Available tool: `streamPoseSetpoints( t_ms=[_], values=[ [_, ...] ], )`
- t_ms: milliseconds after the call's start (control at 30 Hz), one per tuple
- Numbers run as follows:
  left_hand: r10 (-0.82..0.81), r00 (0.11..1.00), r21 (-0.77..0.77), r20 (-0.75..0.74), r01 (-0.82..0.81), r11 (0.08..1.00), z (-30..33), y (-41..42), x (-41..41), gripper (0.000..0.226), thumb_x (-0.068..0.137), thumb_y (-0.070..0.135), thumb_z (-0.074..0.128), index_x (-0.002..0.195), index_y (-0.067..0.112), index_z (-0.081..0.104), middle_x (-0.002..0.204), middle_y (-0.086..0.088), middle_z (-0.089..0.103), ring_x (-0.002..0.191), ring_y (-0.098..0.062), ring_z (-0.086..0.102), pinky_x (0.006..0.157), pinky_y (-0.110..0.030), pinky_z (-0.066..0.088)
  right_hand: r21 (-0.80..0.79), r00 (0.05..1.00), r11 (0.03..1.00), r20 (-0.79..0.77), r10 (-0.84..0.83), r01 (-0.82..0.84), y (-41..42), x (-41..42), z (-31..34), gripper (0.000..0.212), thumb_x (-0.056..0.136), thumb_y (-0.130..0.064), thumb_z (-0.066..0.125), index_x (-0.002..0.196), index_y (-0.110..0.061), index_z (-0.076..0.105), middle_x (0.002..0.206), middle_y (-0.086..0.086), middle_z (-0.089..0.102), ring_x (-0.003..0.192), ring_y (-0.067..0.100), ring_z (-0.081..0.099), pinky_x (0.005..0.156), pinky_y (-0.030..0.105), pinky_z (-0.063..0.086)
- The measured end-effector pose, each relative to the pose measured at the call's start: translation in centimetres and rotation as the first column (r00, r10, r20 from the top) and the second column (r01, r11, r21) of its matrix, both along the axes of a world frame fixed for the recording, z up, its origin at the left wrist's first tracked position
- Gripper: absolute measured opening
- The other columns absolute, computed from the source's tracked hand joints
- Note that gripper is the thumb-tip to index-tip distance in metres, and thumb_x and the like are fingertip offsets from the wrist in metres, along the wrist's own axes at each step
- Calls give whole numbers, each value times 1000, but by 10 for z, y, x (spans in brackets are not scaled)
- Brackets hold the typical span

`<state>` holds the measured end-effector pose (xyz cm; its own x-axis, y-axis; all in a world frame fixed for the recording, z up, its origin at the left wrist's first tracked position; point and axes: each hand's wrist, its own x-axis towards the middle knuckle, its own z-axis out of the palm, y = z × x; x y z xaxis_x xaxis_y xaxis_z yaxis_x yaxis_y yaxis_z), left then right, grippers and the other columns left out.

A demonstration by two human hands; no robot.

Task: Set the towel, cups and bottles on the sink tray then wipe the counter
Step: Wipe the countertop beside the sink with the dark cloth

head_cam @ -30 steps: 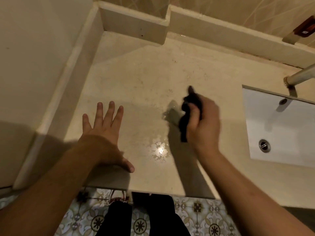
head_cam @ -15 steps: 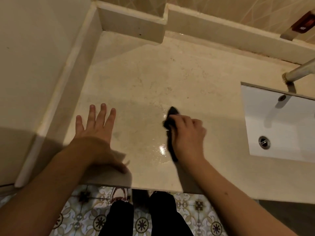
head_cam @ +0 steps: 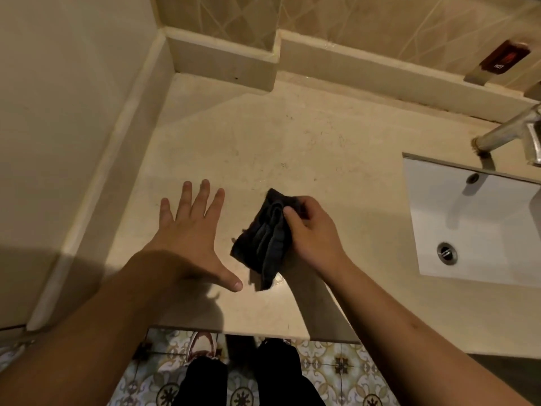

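Observation:
My right hand (head_cam: 314,232) grips a dark crumpled cloth (head_cam: 265,244) that hangs down from my fingers, its lower end near the beige stone counter (head_cam: 292,148). A wet shine shows on the counter just under the cloth. My left hand (head_cam: 190,230) rests flat on the counter to the left of the cloth, fingers spread, holding nothing. No towel, cups, bottles or tray are in view.
A white rectangular sink (head_cam: 480,224) with a metal drain (head_cam: 446,252) is set into the counter at right, under a metal faucet (head_cam: 509,131). A raised stone ledge (head_cam: 380,68) runs along the back wall. The counter's front edge is close to my legs.
My right hand lifted the cloth from the wet spot and turned it, so it now hangs loosely unfolded. My left hand stayed flat in place.

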<state>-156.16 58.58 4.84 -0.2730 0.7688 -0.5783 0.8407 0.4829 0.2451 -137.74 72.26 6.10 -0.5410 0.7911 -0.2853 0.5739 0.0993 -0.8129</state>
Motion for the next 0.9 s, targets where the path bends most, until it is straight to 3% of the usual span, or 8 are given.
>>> streamPoseSetpoints(
  t_ms=[100, 200, 300, 533, 633, 767, 900],
  values=[
    [1, 1000, -36, -5, -1, 999, -3, -1, 4, 172, 15, 104, 49, 136, 33, -50, 142, 3, -60, 131, -26, -56, 113, -64, -21, 372, 981, 917, 176, 84, -145, -16, 2, -10, 52, 100, -40, 51, 146, -18, 43, 149, 10, 45, 139, 26, 35, 115, 36, 28],
    [0, 999, -71, -47, -4, 997, -7, 2, 13, 172, 13, 104, 47, 131, 32, -54, 139, 2, -63, 128, -27, -58, 111, -65, -22, 562, 915, 738, 352, 195, -374, -49, -10, -28, 56, 99, -50, 41, 145, -18, 43, 156, 15, 35, 150, 32, 4, 121, 52, 10],
    [9, 996, -90, -90, -17, 996, -11, 8, 19, 173, 6, 106, 43, 124, 33, -60, 135, 2, -66, 127, -28, -59, 110, -66, -22, 543, 860, 712, 482, 169, -444, -59, -17, -44, 58, 100, -48, 37, 148, -15, 41, 162, 18, 25, 152, 36, -1, 123, 49, 3],
    [-34, 994, -51, -102, 29, 998, -14, 24, 42, 171, 4, 111, 31, 131, 33, -55, 140, 2, -62, 130, -27, -56, 110, -66, -21, 547, 852, 727, 513, 102, -416, -15, 42, -50, 54, 104, -42, 30, 151, -18, 41, 161, 13, 29, 151, 32, 11, 123, 45, 13],
    [-42, 996, -63, -74, 37, 997, -10, 29, 51, 174, 6, 110, 34, 135, 32, -51, 144, 1, -59, 132, -29, -54, 111, -68, -20, 533, 868, 785, 497, 12, -316, 15, 96, -45, 53, 104, -38, 29, 150, -15, 44, 160, 16, 30, 151, 34, 12, 122, 48, 18],
    [-24, 998, -108, -66, 17, 994, 0, 29, 53, 179, 6, 108, 42, 140, 31, -46, 144, 2, -58, 133, -28, -53, 112, -66, -21, 491, 861, 859, 490, -137, -142, 54, 171, -38, 49, 107, -32, 33, 152, -14, 40, 163, 17, 23, 151, 32, 7, 123, 48, 12],
    [-23, 999, -104, -44, 18, 994, 4, 28, 55, 177, 9, 108, 44, 142, 31, -43, 146, 3, -56, 134, -27, -52, 112, -66, -21, 433, 872, 901, 441, -213, 1, 66, 193, -34, 47, 107, -28, 34, 153, -16, 38, 163, 15, 21, 151, 31, 8, 122, 45, 13]
  ],
)
